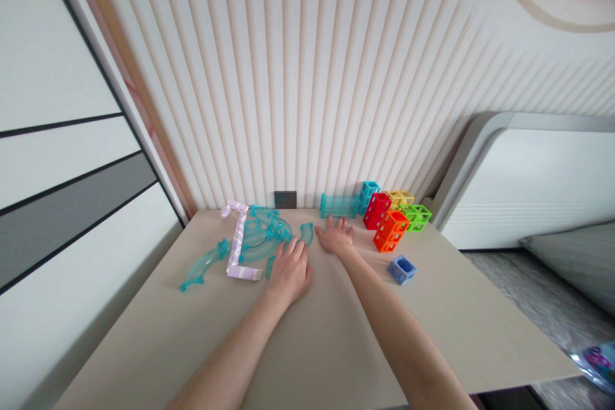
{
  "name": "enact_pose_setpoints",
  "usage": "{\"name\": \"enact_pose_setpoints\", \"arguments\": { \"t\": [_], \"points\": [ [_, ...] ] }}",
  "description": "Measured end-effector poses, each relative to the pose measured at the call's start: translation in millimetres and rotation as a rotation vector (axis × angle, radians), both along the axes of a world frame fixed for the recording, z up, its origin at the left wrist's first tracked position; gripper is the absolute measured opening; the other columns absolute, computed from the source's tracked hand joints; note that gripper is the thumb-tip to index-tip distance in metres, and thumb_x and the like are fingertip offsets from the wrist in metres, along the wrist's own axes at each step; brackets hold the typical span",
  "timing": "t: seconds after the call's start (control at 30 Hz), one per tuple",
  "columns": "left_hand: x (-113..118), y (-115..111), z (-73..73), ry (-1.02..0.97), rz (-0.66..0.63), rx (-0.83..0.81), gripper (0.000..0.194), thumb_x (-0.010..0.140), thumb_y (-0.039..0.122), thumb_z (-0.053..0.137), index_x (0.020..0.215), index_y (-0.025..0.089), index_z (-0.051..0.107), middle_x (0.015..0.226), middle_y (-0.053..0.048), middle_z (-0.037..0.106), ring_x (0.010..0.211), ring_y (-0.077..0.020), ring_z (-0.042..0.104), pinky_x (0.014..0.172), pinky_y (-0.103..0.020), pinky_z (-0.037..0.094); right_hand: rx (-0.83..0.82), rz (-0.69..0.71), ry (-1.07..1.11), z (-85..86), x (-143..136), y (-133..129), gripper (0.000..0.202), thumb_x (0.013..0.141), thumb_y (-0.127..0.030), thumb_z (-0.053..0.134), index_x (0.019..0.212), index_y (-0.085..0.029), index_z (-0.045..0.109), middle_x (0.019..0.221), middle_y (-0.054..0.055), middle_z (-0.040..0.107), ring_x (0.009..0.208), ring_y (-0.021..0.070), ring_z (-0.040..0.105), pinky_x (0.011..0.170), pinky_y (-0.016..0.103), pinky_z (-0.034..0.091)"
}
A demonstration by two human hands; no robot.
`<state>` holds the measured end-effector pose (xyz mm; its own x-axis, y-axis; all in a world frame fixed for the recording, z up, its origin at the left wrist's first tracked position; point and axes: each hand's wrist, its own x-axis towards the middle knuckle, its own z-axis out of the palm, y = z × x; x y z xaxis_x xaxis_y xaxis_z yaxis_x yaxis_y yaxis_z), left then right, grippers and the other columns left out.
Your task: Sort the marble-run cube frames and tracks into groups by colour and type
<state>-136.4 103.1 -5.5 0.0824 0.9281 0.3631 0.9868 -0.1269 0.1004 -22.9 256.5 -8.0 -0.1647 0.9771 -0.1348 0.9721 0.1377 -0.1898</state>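
Note:
My left hand (290,270) rests palm down on the table, its fingers loosely stretched forward at the near edge of a group of clear teal track pieces (262,230). A small teal piece (270,267) lies right beside it, partly covered. My right hand (335,236) lies flat with fingers spread and thumb out to the left, holding nothing. Just beyond its fingertips is a straight, ribbed teal section (340,205) along the wall. Between the hands, a short curved teal piece (307,233) lies beyond my left fingertips.
A bent lilac patterned strip (236,240) and a curved teal track (204,266) lie left. On the right stand red (377,210), orange (391,231), green (416,217), yellow (400,198) and blue (369,196) block frames, with a blue-violet block (402,270) nearer. A wall socket (285,199) is behind.

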Motion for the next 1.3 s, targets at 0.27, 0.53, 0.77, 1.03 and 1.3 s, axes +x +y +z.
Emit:
{"name": "enact_pose_setpoints", "arguments": {
  "t": [0.27,0.53,0.77,1.03,1.3],
  "points": [
    [-0.1,-0.4,-0.5,-0.005,-0.007,0.008,0.043,0.09,0.018,0.049,0.131,0.012,0.061,0.137,-0.015,0.063,0.139,-0.0322,0.045,0.115,-0.055,0.036,-0.018,0.007,0.004,-0.9,1.0,4.4,0.084,0.097,-0.066,0.031,0.162,-0.015,0.017,0.166,0.025,0.015,0.154,0.0371,0.011,0.118,0.056,0.005],
    [0.8,-1.0,1.8,0.0,0.0,-0.003,0.043,0.09,0.018,0.048,0.131,0.01,0.061,0.136,-0.015,0.063,0.138,-0.0319,0.046,0.115,-0.055,0.036,-0.041,0.013,0.005,1.6,0.1,7.5,0.083,0.097,-0.066,0.031,0.162,-0.017,0.017,0.167,0.025,0.014,0.154,0.0364,0.012,0.118,0.057,0.005],
    [1.0,-0.5,1.5,0.007,0.006,-0.003,0.043,0.091,0.019,0.047,0.131,0.01,0.061,0.136,-0.015,0.063,0.138,-0.0309,0.046,0.115,-0.054,0.036,-0.044,0.003,0.001,3.5,-2.6,7.3,0.082,0.097,-0.066,0.03,0.163,-0.019,0.016,0.168,0.023,0.013,0.155,0.036,0.011,0.117,0.058,0.005],
    [0.5,-1.8,2.3,0.01,0.004,0.001,0.042,0.092,0.019,0.048,0.131,0.013,0.061,0.136,-0.015,0.063,0.138,-0.0307,0.045,0.115,-0.053,0.036,-0.051,0.003,-0.01,3.6,-4.8,8.9,0.081,0.098,-0.066,0.028,0.163,-0.02,0.015,0.168,0.021,0.011,0.154,0.0374,0.01,0.117,0.06,0.004],
    [0.4,-2.0,1.7,0.003,-0.002,0.007,0.042,0.091,0.019,0.046,0.13,0.011,0.061,0.134,-0.016,0.063,0.137,-0.0318,0.045,0.114,-0.055,0.036,-0.068,-0.006,-0.015,5.3,-8.2,11.7,0.079,0.098,-0.066,0.027,0.163,-0.023,0.013,0.169,0.018,0.009,0.154,0.0386,0.011,0.116,0.063,0.004]
  ]
}}
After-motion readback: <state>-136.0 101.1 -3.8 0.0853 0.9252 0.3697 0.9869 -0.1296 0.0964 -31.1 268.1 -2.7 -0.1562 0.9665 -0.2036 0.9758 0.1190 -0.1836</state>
